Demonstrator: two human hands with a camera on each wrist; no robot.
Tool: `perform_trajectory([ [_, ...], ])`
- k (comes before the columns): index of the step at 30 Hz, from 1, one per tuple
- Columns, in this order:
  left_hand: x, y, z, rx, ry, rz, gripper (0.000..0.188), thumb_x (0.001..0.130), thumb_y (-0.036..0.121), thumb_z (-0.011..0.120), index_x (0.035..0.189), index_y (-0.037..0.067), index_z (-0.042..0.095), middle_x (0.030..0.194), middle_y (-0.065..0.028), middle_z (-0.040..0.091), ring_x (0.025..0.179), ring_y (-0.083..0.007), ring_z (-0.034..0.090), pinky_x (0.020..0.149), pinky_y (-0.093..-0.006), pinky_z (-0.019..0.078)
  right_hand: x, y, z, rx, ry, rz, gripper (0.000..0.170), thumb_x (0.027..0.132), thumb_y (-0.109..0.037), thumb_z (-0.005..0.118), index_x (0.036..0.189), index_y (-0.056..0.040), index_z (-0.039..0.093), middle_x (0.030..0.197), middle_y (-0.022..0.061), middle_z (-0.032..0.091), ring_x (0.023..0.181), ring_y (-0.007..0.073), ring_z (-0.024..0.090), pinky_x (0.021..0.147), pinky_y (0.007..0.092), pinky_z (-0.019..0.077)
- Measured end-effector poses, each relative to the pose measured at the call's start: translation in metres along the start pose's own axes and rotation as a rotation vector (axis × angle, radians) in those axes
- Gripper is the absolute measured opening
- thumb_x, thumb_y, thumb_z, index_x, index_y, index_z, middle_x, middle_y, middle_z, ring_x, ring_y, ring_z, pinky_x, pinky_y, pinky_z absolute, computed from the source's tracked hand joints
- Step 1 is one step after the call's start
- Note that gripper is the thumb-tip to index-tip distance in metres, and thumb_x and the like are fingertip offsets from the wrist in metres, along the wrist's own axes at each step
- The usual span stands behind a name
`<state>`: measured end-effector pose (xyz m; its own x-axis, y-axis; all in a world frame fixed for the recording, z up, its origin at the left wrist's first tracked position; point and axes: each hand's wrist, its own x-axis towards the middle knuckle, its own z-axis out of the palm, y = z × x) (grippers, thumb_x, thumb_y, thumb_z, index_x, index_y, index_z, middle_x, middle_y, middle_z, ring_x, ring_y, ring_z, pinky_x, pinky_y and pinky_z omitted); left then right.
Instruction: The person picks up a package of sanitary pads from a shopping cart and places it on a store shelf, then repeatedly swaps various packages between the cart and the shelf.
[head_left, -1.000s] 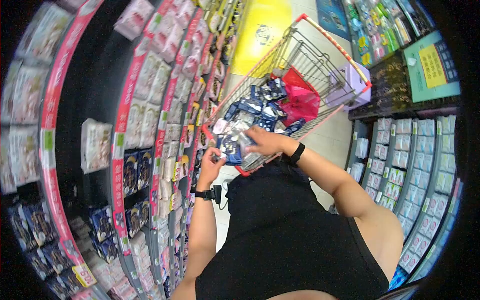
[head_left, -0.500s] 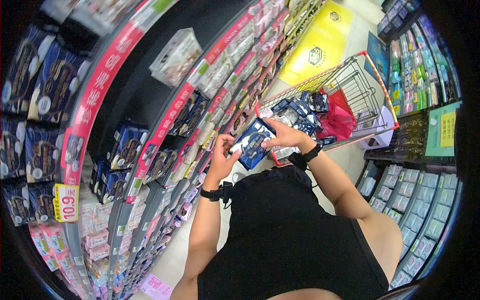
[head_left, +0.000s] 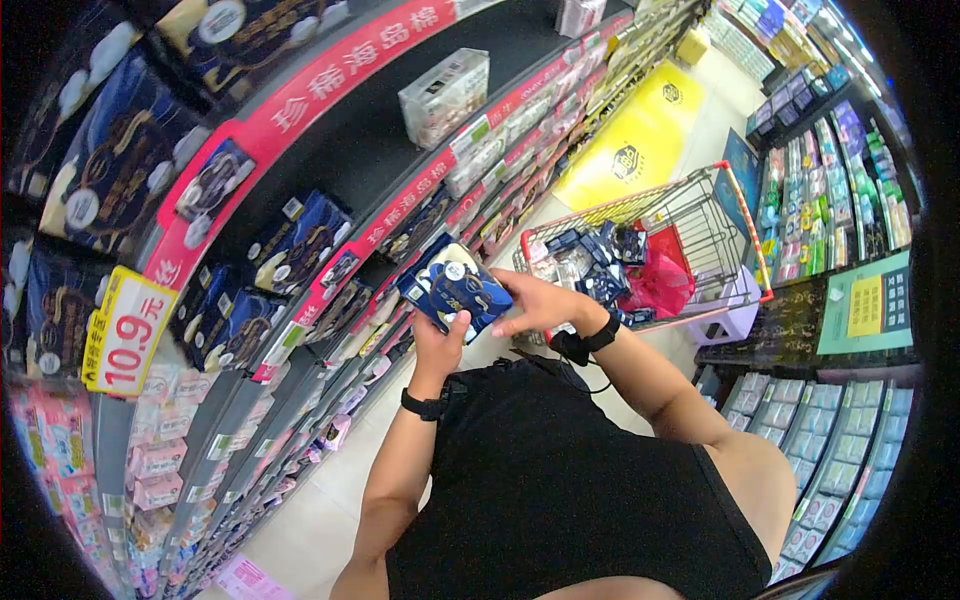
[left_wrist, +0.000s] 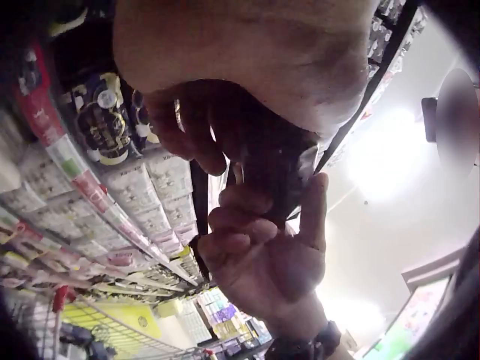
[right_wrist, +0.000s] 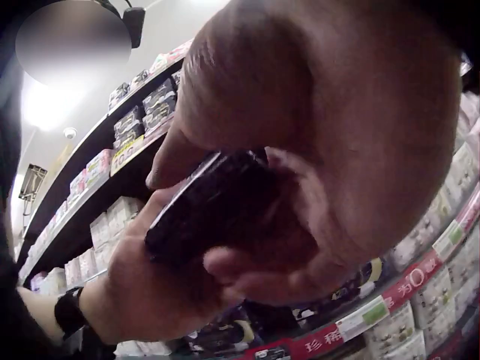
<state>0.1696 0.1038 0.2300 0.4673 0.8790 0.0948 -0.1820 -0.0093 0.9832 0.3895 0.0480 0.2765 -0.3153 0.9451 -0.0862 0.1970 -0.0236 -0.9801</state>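
Note:
In the head view, a dark blue sanitary pad pack (head_left: 457, 288) with cream and gold print is held up in front of the shelf. My left hand (head_left: 438, 345) grips its lower left edge, thumb on the printed face and the other fingers behind it. At its right edge my right hand (head_left: 548, 302) holds the pack between thumb and fingers. From the right wrist view the pack (right_wrist: 214, 206) appears edge-on and dark, with both hands round it. In the left wrist view it is mostly hidden in shadow.
Similar dark blue packs (head_left: 300, 240) fill parts of the left shelf, near a yellow price tag (head_left: 130, 330). One white pack (head_left: 447, 97) stands on an upper shelf. To the right is a wire shopping cart (head_left: 700, 195) containing blue packs and a red bag (head_left: 662, 285).
Both hands have lifted the blue pack out of the cart and brought it left and up toward the shelf. The head view has swung toward the left shelf.

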Motion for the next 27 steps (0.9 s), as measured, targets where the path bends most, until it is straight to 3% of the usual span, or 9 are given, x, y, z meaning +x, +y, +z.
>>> perform_trajectory([
  [1,-0.003,0.005,-0.002,0.012,0.009,0.034,0.046,0.09,0.03,0.077,0.121,0.0,0.061,0.113,-0.0084,0.068,0.104,-0.0176,0.063,0.094,-0.0352,0.0492,0.004,0.005,0.011,0.215,0.009,-0.009,0.079,0.085,-0.022,0.084,0.147,0.0017,0.042,0.137,0.0083,0.057,0.123,0.0142,0.052,0.106,0.033,0.0432],
  [7,-0.018,0.0,-0.043,0.104,-0.024,0.205,0.063,0.089,0.054,0.071,0.117,-0.002,0.065,0.112,-0.0117,0.071,0.103,-0.0231,0.066,0.093,-0.0373,0.0489,0.016,0.004,0.012,0.48,0.061,0.035,0.055,0.094,-0.029,0.069,0.137,0.0032,0.058,0.125,0.0072,0.069,0.113,0.0136,0.062,0.102,0.0305,0.0474],
  [11,-0.026,0.005,-0.051,0.074,0.145,0.378,0.089,0.081,0.041,0.086,0.144,-0.001,0.041,0.124,-0.0139,0.06,0.111,-0.0232,0.061,0.09,-0.0352,0.0497,0.029,0.02,0.02,0.931,0.024,0.213,0.06,0.096,-0.037,0.056,0.14,0.0038,0.056,0.131,0.0122,0.068,0.115,0.0202,0.067,0.106,0.0333,0.048],
  [12,-0.022,0.021,-0.046,0.073,0.154,0.444,0.099,0.076,0.026,0.091,0.15,0.003,0.03,0.125,-0.0133,0.057,0.111,-0.023,0.061,0.087,-0.0347,0.0522,0.029,0.009,0.024,0.909,0.028,0.253,0.059,0.097,-0.039,0.056,0.14,0.0017,0.056,0.129,0.011,0.069,0.111,0.0184,0.068,0.101,0.0317,0.0501],
  [17,-0.028,0.048,-0.036,-0.069,0.161,0.226,0.086,0.079,0.016,0.087,0.146,0.004,0.036,0.128,-0.0114,0.056,0.112,-0.0215,0.061,0.092,-0.0365,0.0546,0.039,0.038,0.034,0.938,0.023,0.32,0.054,0.1,-0.045,0.055,0.14,-0.009,0.059,0.118,0.0036,0.072,0.099,0.0091,0.068,0.079,0.0226,0.0519],
  [21,-0.033,0.031,-0.043,-0.116,0.154,0.295,0.069,0.084,0.025,0.084,0.135,0.004,0.043,0.125,-0.0104,0.056,0.109,-0.0184,0.06,0.09,-0.0334,0.0527,0.034,0.017,0.032,0.86,0.152,0.189,0.051,0.101,-0.035,0.063,0.135,0.0026,0.057,0.12,0.0065,0.069,0.104,0.0141,0.066,0.094,0.0317,0.0529],
  [23,-0.038,0.018,-0.051,-0.029,0.117,0.336,0.058,0.086,0.027,0.083,0.127,0.004,0.047,0.124,-0.0097,0.056,0.106,-0.0164,0.058,0.088,-0.0311,0.0513,0.02,0.012,0.026,0.704,0.245,0.078,0.047,0.097,-0.026,0.071,0.132,0.0015,0.057,0.121,0.0046,0.065,0.11,0.0137,0.062,0.095,0.0304,0.0514],
  [25,-0.042,0.032,-0.046,0.106,0.118,0.207,0.033,0.089,0.019,0.079,0.102,0.005,0.053,0.124,-0.0105,0.058,0.096,-0.0137,0.057,0.084,-0.0288,0.0495,0.013,-0.008,0.009,0.226,0.127,-0.111,0.049,0.089,-0.018,0.079,0.131,-0.004,0.057,0.12,0.0045,0.062,0.115,0.0143,0.058,0.098,0.0292,0.048],
  [27,-0.042,0.028,-0.045,0.137,0.112,0.203,0.03,0.088,0.014,0.079,0.1,0.004,0.054,0.125,-0.0125,0.059,0.095,-0.0142,0.058,0.083,-0.0298,0.0506,0.009,-0.018,0.005,0.245,0.101,-0.114,0.05,0.088,-0.013,0.081,0.13,-0.0042,0.057,0.124,0.0064,0.061,0.117,0.0164,0.058,0.102,0.0325,0.0468],
])
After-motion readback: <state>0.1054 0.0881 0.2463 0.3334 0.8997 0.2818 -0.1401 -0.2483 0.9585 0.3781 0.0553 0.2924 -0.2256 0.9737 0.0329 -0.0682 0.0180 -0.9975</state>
